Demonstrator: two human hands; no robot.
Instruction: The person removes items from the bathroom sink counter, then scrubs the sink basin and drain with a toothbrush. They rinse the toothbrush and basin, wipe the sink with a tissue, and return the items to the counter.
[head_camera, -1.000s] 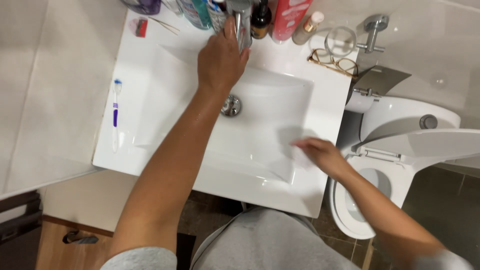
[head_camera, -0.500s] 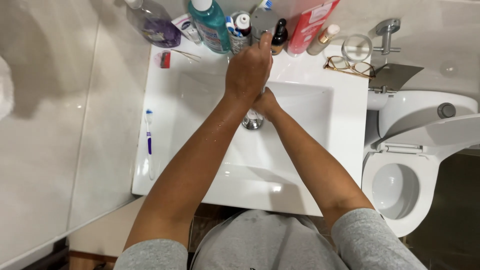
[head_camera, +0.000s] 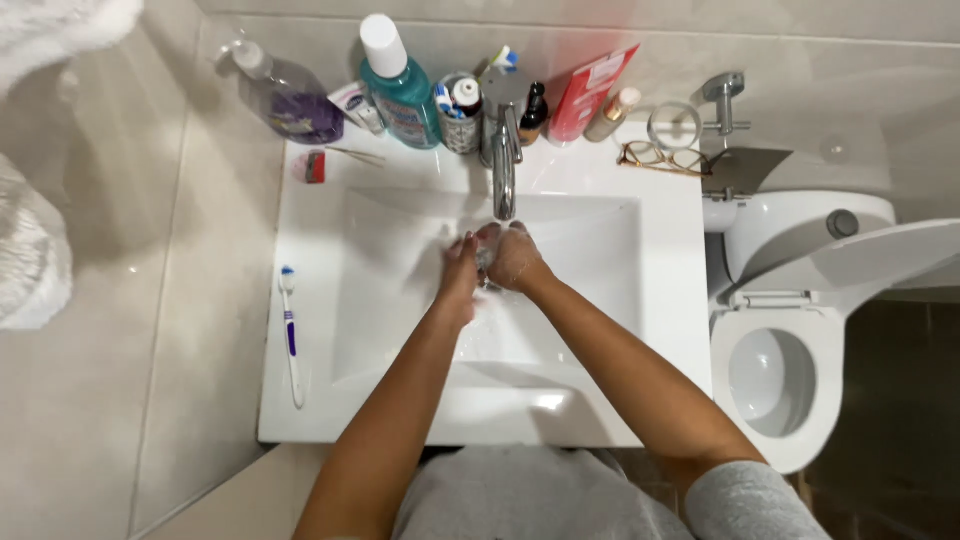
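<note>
White porcelain filled the head view: a basin (head_camera: 400, 300) set in a white counter (head_camera: 310, 400), with a chrome tap (head_camera: 503, 165) at its back edge. Both hands had come together under the spout. The left hand (head_camera: 459, 268) had dropped off the tap body, where it had rested half a second before, and now lay against the right hand (head_camera: 515, 258), fingers loosely curled around it. The right hand had also risen slightly from over the drain to sit just below the spout. Neither hand held any object that I could make out; each grip was narrow and closed only on the other hand. A pale blur between them might have been water or lather, but that was too smeared to tell. I judged that handling the tap was over and rubbing the hands together had begun.

Around the basin, a toothbrush (head_camera: 290, 335) lay on the counter's left rim, well apart from the hands. Bottles stood along the back, among them a teal one (head_camera: 400, 90) and a clear purple one (head_camera: 290, 100). Glasses (head_camera: 665, 158) lay at the right rear corner. A toilet (head_camera: 790, 380) with its lid up stood just beside the counter on the right.
</note>
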